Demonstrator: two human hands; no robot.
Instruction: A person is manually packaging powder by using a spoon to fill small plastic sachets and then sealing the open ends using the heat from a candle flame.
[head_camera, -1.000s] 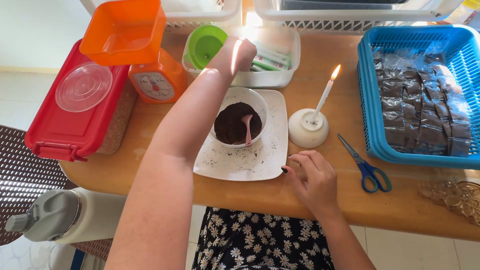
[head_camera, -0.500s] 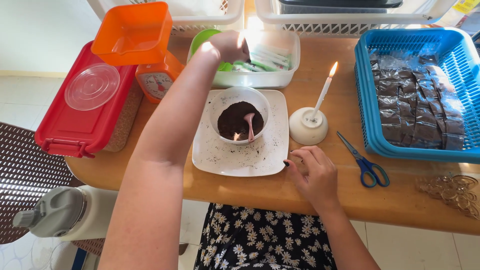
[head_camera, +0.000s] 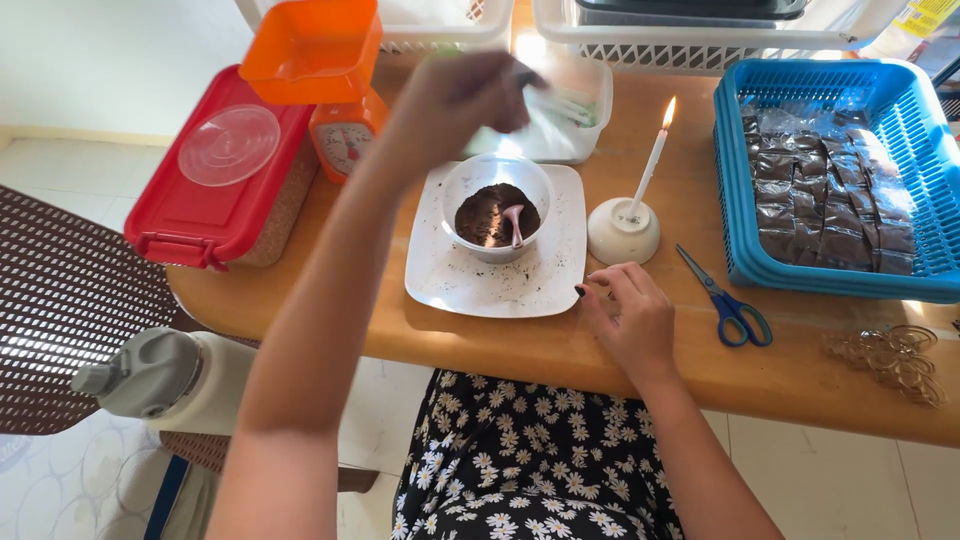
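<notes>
Wooden counter (head_camera: 560, 350) carries a white plate (head_camera: 470, 285) with a bowl (head_camera: 497, 205) of dark powder, spoon resting inside. Left hand (head_camera: 450, 95), blurred, pinches a small packet above it, unopened apparently; right hand (head_camera: 625, 315) rests open, empty.

A single camera worn on my head looks steeply down and forward over the wooden table (head_camera: 560, 350), close enough that my left hand (head_camera: 455, 95) and right hand (head_camera: 628, 318) fill the near middle, with the blue basket (head_camera: 735, 200) far right and the red box (head_camera: 215, 215) left.
</notes>
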